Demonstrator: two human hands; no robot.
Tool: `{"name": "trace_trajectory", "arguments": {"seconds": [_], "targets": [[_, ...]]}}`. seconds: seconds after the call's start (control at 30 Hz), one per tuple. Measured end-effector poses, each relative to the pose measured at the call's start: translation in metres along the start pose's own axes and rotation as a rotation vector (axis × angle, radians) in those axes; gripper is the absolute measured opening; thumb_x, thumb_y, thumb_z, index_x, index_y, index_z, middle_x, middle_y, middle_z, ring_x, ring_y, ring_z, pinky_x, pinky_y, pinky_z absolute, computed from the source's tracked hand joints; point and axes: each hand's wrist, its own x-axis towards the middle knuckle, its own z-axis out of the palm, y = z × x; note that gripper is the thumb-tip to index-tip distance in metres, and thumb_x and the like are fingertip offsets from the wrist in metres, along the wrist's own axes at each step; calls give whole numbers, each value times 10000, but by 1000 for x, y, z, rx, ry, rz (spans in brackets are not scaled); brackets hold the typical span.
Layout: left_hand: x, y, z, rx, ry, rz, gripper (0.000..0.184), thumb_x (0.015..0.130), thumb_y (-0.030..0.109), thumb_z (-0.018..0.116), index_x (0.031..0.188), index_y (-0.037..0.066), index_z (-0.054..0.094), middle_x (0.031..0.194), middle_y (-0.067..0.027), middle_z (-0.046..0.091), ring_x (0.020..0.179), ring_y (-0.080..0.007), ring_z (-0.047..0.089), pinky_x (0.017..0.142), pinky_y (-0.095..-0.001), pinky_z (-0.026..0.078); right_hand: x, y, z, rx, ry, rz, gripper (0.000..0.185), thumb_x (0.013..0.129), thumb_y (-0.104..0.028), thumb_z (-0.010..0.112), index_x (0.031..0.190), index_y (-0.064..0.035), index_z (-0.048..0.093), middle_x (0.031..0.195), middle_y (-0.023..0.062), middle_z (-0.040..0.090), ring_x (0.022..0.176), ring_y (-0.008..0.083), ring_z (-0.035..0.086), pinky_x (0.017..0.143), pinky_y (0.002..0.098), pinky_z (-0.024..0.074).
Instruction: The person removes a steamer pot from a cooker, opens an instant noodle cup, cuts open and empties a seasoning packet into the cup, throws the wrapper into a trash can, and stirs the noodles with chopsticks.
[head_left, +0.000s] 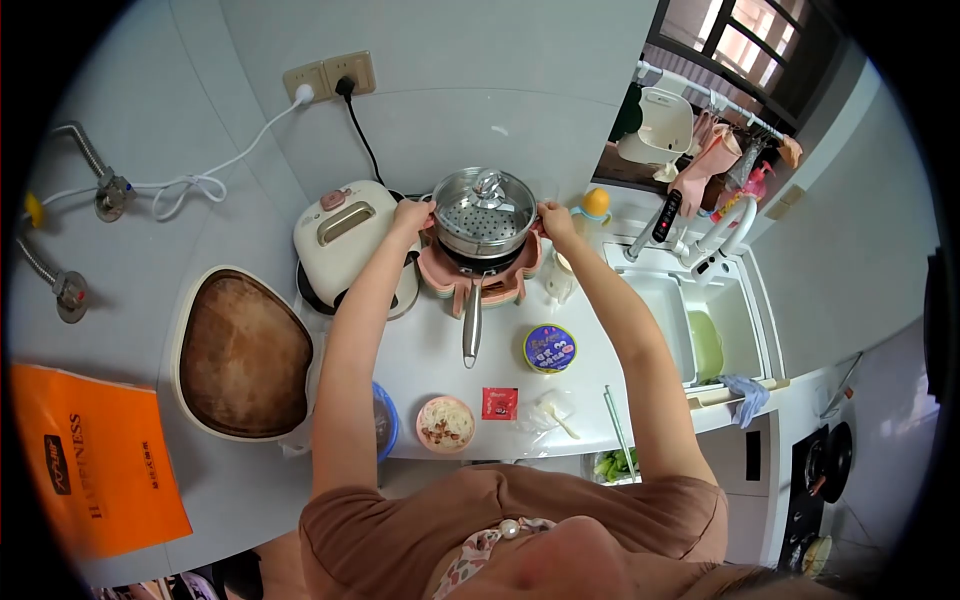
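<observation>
A stainless steel steamer point(462, 240) with a glass lid point(486, 200) sits over a dark pan, whose metal handle point(472, 322) points toward me. Through the lid a perforated steel plate shows. My left hand point(415, 214) is closed at the steamer's left side, and my right hand point(556, 221) is closed at its right side; the side grips themselves are mostly covered by my fingers. Under the pan is a pink scalloped tray or stack of trays point(445, 274). Beside my right forearm is a clear jar point(561, 285).
A cream electric cooker point(350, 245) stands left. Nearer me are a purple-lidded tub point(550, 348), a red packet point(499, 403), a pink bowl of food point(445, 424) and green chopsticks point(618, 430). A white sink point(735, 340) lies right; an orange bag point(105, 460) is far left.
</observation>
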Motion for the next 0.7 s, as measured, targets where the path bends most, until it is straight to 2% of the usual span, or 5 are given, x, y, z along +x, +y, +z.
{"name": "trace_trajectory", "arguments": {"seconds": [0.2, 0.33, 0.53, 0.67, 0.7], "targets": [[0, 3, -2, 0, -50, -12, 144, 825, 107, 640, 820, -37, 625, 772, -66, 612, 612, -148, 570, 514, -244, 488, -10, -1, -2, 72, 38, -19, 240, 903, -196, 492, 822, 13, 580, 588, 84, 582, 436, 151, 511, 410, 275, 410], [-41, 45, 0, 91, -75, 220, 319, 883, 306, 582, 958, -3, 572, 910, -70, 600, 780, -152, 579, 674, -275, 499, -19, -39, -14, 169, 35, -127, 213, 899, -159, 484, 813, 8, 582, 603, 76, 578, 492, 132, 515, 475, 252, 412], [-92, 57, 24, -823, -371, 96, 482, 901, 480, 492, 1097, 44, 548, 1049, -51, 611, 914, -177, 604, 799, -320, 507, -48, -84, -26, 521, -103, -146, 152, 904, -127, 481, 820, -20, 552, 603, 30, 529, 476, 113, 477, 492, 251, 431], [-124, 65, 29, -862, -491, 86, 563, 903, 527, 443, 1155, 31, 530, 1135, -76, 596, 1022, -185, 586, 861, -329, 494, -69, -84, -36, 500, -94, -154, 160, 920, -137, 466, 820, -32, 532, 604, 18, 515, 479, 110, 476, 506, 255, 442], [-101, 45, 34, -836, -458, 134, 730, 861, 614, 435, 1266, 6, 437, 1279, -108, 497, 1171, -241, 486, 981, -392, 410, -73, -82, -38, 500, -95, -163, 162, 924, -139, 462, 823, -32, 531, 608, 18, 515, 483, 110, 477, 513, 257, 447]]}}
